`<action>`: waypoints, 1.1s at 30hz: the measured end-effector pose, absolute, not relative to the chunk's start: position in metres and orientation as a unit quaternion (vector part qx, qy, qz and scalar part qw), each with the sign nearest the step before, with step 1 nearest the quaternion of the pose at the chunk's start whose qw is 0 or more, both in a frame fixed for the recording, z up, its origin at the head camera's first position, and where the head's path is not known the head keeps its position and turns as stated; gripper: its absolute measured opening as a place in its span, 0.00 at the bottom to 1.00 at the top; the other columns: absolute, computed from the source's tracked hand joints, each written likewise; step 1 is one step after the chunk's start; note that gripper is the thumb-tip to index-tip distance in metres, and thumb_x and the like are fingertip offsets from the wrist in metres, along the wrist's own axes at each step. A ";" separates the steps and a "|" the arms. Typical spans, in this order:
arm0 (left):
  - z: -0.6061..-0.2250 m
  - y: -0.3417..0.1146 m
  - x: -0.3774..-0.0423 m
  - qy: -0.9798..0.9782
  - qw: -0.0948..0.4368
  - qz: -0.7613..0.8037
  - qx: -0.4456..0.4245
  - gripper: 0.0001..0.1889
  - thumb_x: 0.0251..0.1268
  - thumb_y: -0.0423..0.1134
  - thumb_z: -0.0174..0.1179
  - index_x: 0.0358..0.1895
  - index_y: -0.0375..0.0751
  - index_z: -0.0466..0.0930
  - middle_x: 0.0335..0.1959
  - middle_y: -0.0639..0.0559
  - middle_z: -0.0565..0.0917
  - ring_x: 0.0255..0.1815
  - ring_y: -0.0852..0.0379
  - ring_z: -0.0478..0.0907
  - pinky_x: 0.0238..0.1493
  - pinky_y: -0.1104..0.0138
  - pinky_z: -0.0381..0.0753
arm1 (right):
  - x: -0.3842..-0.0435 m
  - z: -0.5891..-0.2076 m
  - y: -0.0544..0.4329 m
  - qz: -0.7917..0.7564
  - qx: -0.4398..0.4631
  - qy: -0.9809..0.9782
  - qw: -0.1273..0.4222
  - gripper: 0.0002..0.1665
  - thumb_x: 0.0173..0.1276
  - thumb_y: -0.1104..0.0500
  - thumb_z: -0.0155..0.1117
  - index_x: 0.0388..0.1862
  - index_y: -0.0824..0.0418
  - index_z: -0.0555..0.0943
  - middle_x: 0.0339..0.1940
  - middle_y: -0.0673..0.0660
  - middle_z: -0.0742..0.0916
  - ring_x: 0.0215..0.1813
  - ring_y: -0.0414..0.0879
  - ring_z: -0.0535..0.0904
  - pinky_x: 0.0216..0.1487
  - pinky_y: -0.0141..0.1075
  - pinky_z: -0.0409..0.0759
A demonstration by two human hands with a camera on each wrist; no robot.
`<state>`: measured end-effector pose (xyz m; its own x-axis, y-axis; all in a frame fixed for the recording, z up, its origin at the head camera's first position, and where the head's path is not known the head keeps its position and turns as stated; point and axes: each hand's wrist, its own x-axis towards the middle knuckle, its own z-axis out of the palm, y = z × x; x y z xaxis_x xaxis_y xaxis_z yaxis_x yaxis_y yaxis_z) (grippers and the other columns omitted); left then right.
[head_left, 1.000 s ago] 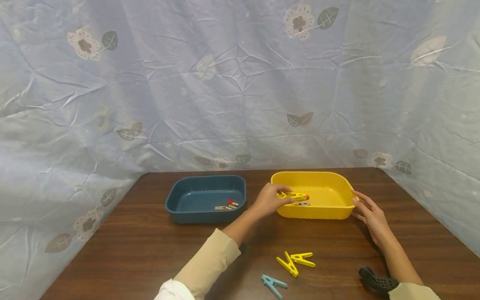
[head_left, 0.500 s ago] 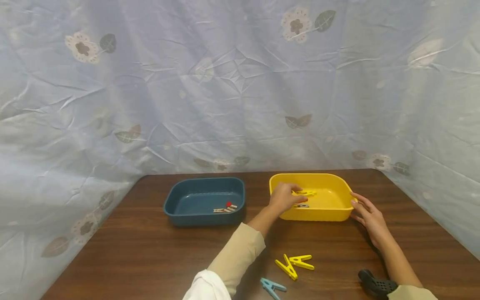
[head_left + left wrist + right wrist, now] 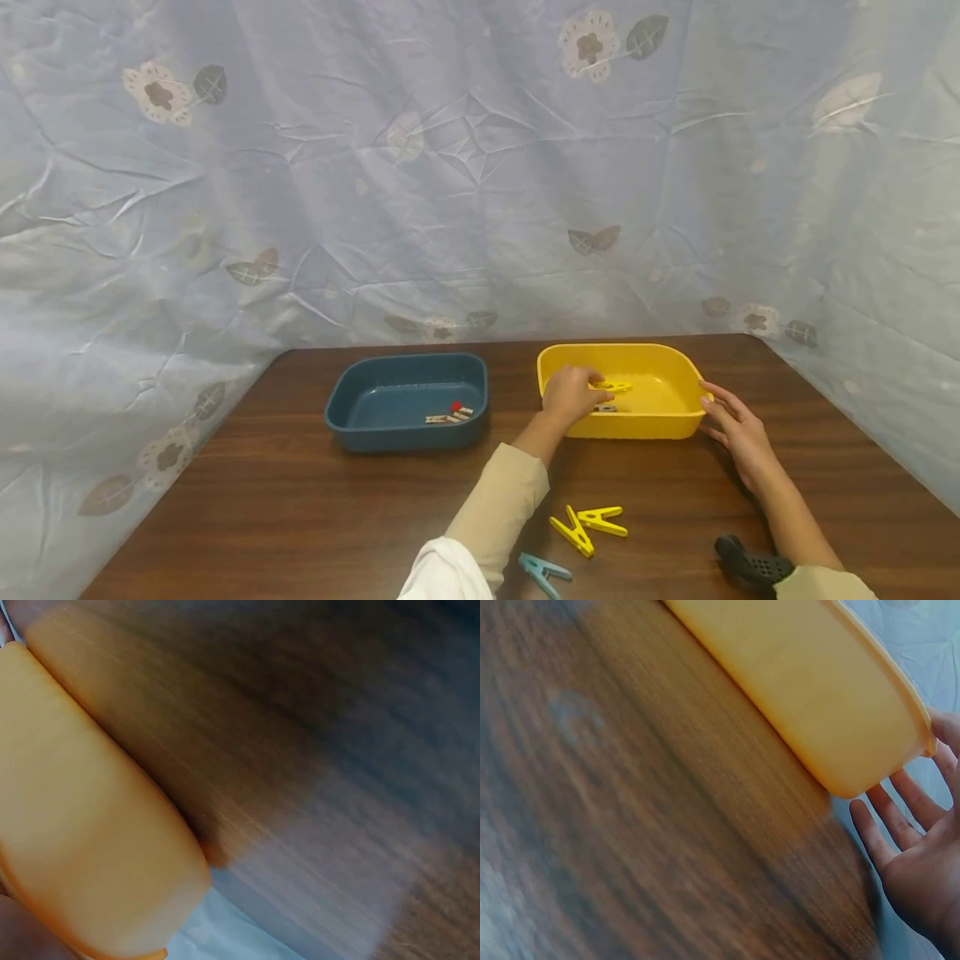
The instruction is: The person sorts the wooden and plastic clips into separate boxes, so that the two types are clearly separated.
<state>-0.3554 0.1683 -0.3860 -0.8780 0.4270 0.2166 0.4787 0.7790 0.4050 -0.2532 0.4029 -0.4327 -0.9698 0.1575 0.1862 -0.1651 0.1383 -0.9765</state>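
My left hand [image 3: 572,393] reaches over the near left rim into the yellow basin [image 3: 637,427], fingers bent down toward the basin floor. A yellow clothespin [image 3: 615,387] lies just past its fingertips, and a grey clothespin [image 3: 604,408] lies below them. The hand hides the space under its fingers, so I cannot tell whether it holds anything. My right hand [image 3: 742,433] touches the basin's right end; in the right wrist view its fingers [image 3: 896,817] are straight and spread by the corner. In the left wrist view only a sliver of the left hand [image 3: 26,934] shows.
To the left stands a dark blue basin [image 3: 408,438] with several small wooden clothespins [image 3: 447,418] and a red piece [image 3: 456,406] inside. Two yellow clothespins [image 3: 588,527] and a light blue one [image 3: 543,573] lie nearer on the brown table [image 3: 300,517]. A patterned curtain [image 3: 420,183] hangs behind.
The left hand, earlier holding a yellow clothespin with a red-orange bit at its end, has moved right and lower into the yellow basin. A yellow clothespin lies ahead of it. The right hand stays put.
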 end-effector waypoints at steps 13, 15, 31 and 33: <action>-0.383 0.173 -0.353 -0.949 0.057 -0.203 -0.234 0.17 0.52 0.56 0.64 0.46 0.59 0.83 0.40 0.68 0.81 0.37 0.66 0.75 0.21 0.76 0.67 | -0.251 -0.430 0.407 0.655 0.001 -0.746 0.123 0.31 0.72 0.50 0.49 0.70 0.57 0.59 0.61 0.57 0.65 0.50 0.34 0.71 0.44 0.26 0.74; -0.383 0.174 -0.354 -0.950 0.058 -0.199 -0.234 0.18 0.52 0.57 0.64 0.47 0.60 0.82 0.40 0.68 0.81 0.40 0.65 0.75 0.23 0.76 0.67 | -0.252 -0.430 0.407 0.658 0.003 -0.743 0.122 0.31 0.72 0.50 0.50 0.70 0.58 0.59 0.61 0.57 0.65 0.51 0.35 0.71 0.44 0.26 0.74; -0.386 0.171 -0.357 -0.946 0.065 -0.207 -0.240 0.26 0.51 0.60 0.62 0.56 0.62 0.77 0.49 0.64 0.79 0.52 0.58 0.72 0.35 0.71 0.73 | -0.254 -0.429 0.405 0.672 0.001 -0.730 0.124 0.31 0.71 0.51 0.51 0.70 0.58 0.60 0.57 0.51 0.68 0.50 0.33 0.72 0.45 0.27 0.74; -0.386 0.169 -0.357 -0.930 0.077 -0.247 -0.259 0.23 0.53 0.57 0.63 0.54 0.59 0.79 0.48 0.64 0.79 0.51 0.60 0.73 0.37 0.71 0.74 | -0.254 -0.429 0.405 0.670 -0.001 -0.732 0.123 0.31 0.71 0.50 0.51 0.70 0.58 0.60 0.58 0.51 0.68 0.50 0.34 0.72 0.45 0.27 0.74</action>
<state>-0.3572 0.1688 -0.3860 -0.8536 0.4445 0.2717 0.5207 0.7435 0.4195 -0.2541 0.4046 -0.4293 -0.9699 0.1663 0.1778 -0.1623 0.1027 -0.9814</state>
